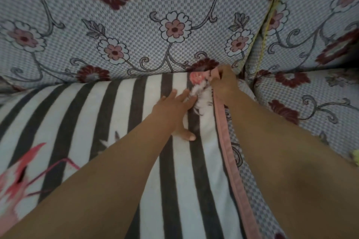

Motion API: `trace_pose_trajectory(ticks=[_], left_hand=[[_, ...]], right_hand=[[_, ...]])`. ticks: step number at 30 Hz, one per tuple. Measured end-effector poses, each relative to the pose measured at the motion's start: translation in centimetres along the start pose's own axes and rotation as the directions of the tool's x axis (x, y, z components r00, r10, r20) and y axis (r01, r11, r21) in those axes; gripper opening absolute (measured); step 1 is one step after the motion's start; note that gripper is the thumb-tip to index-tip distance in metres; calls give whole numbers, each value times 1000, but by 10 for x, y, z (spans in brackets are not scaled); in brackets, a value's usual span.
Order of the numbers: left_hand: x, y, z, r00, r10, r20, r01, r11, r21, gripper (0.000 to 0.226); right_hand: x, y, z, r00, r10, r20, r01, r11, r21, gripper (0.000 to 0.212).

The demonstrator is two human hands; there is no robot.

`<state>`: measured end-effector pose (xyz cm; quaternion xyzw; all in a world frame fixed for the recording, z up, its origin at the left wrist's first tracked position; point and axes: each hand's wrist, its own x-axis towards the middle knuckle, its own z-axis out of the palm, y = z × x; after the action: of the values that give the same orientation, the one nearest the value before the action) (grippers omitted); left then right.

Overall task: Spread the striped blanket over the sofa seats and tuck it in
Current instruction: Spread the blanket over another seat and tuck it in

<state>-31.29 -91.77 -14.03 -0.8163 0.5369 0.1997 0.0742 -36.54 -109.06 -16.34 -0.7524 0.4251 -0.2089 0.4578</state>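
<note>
Head view: striped blanket [108,122] spread over the lower-left seat, pink-trimmed edge [231,161] running down right of centre. Left hand [172,108] at centre, fingers splayed flat on the stripes, holding nothing. Right hand [225,83] just right of it, pinched shut on the blanket's bunched corner at the floral backrest [136,15] crease.

Small yellow-green object [355,157] at right edge.

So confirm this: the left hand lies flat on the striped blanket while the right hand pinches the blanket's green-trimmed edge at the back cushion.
Not quite. The head view shows the edge trim is pink, not green. The rest holds: the left hand lies flat on the striped blanket, and the right hand pinches that edge by the back cushion.
</note>
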Motion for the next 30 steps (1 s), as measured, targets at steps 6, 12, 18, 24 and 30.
trace_pose_trajectory(ticks=[6, 12, 18, 24, 30], left_hand=[[8, -4, 8, 1000, 1, 20, 0, 1000, -16, 129], [11, -5, 9, 999, -12, 31, 13, 1000, -3, 128], [-6, 7, 12, 996, -93, -15, 93, 995, -21, 118], [-74, 45, 15, 995, -94, -33, 90, 991, -103, 85], [-182, 143, 36, 993, -45, 109, 95, 859, -504, 50]], right_hand=[[-7, 8, -3, 894, -389, 224, 430, 601, -674, 37], [0, 24, -7, 889, -113, 444, 411, 627, -662, 49], [-30, 12, -38, 850, 83, 520, 318, 707, -632, 55], [-125, 9, -92, 871, 0, 490, 311, 773, -553, 53], [-222, 16, -126, 856, 36, 515, 275, 813, -513, 48]])
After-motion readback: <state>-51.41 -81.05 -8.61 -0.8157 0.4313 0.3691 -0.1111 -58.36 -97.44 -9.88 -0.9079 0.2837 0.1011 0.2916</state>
